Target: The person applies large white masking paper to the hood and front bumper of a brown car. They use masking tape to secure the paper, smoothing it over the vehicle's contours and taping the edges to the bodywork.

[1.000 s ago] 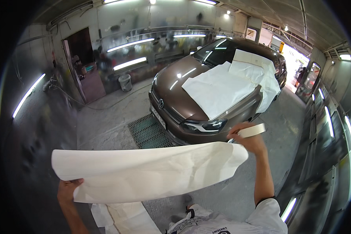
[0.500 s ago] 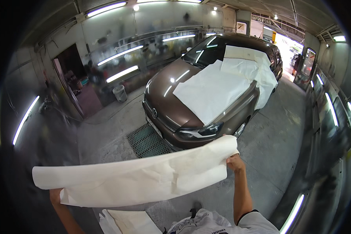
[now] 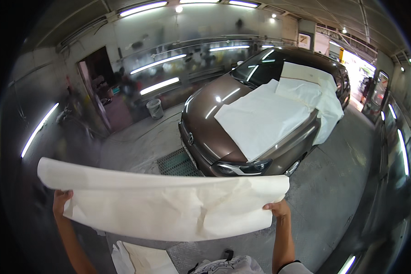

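I hold a long cream masking paper sheet (image 3: 169, 205) stretched crosswise in front of me, between both raised hands, above the concrete floor (image 3: 333, 182). My left hand (image 3: 61, 201) grips the sheet at its left end, fingers curled over the paper's lower part; the upper edge of the sheet extends further left past that hand. My right hand (image 3: 276, 209) pinches the right end of the sheet, thumb on the near face, with the remaining fingers hidden behind the paper. The sheet sags slightly along its middle, and its top edge is folded over toward me. Ahead of the sheet stands a brown car (image 3: 223, 132), nose pointing toward me and to the left. Its bonnet, windscreen and its side toward the picture's right are partly covered by more cream paper (image 3: 269, 114) laid flat and draped down. A metal floor grate (image 3: 176, 162) lies just in front of the car's bumper. A grey bucket (image 3: 155, 108) stands well behind the car's nose, near the back wall. Below the held sheet, at the lower edge of the view, another piece of cream paper (image 3: 144, 258) lies on the floor beside my feet.
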A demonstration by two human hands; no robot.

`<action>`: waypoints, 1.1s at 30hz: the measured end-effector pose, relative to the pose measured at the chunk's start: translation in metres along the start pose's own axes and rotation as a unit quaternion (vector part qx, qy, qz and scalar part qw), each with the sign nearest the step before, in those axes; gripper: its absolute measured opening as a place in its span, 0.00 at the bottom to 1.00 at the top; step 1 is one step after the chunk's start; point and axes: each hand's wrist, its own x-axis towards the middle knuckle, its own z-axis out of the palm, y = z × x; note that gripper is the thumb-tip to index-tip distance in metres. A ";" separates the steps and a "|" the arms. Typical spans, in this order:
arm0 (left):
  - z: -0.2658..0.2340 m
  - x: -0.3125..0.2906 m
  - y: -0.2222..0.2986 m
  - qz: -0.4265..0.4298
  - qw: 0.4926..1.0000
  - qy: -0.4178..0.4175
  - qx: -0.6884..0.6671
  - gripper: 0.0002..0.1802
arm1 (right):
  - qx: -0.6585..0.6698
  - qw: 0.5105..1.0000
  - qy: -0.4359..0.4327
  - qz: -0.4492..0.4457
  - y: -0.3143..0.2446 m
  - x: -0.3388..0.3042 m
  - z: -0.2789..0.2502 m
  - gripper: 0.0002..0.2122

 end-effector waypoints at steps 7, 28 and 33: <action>0.061 0.038 0.006 0.046 0.989 -0.042 0.132 0.22 | -0.178 0.961 0.209 0.031 -0.053 -0.014 -0.005 0.30; 0.128 0.071 -0.049 0.386 0.912 -0.074 -0.121 0.13 | -0.198 0.972 0.008 -0.124 -0.145 -0.041 -0.028 0.19; 0.143 0.071 0.023 0.227 0.916 -0.329 0.004 0.06 | -0.490 0.865 -0.025 -0.103 -0.166 0.014 0.044 0.22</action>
